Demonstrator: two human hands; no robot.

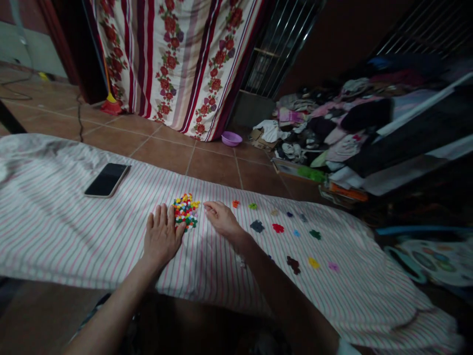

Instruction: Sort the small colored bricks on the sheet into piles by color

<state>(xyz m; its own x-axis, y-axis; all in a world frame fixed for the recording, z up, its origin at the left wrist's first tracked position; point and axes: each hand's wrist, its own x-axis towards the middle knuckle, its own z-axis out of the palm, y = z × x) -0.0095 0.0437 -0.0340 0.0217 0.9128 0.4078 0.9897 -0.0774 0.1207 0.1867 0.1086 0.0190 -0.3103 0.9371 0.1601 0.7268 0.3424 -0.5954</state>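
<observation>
A mixed pile of small colourful pieces (185, 211) lies on the striped cloth (121, 236). My left hand (161, 234) rests flat at the pile's left edge, fingers stretched out. Just right of the pile is my right hand (221, 218), its thumb and fingertips pinched together; what they hold, if anything, is too small to make out. Farther right sit little single-colour groups, among them orange pieces (235, 203), lime green pieces (253, 206), dark grey pieces (257, 226), red pieces (278, 228), brown pieces (293, 265) and yellow pieces (314, 262). My right forearm partly covers some white pieces (242, 262).
A phone (107, 180) lies on the cloth at the left. Beyond the far edge, a purple bowl (231, 138) stands on the tiled floor near a floral curtain (170, 64). Heaped clothes (325, 118) fill the back right. A red broom (111, 105) leans by the doorway.
</observation>
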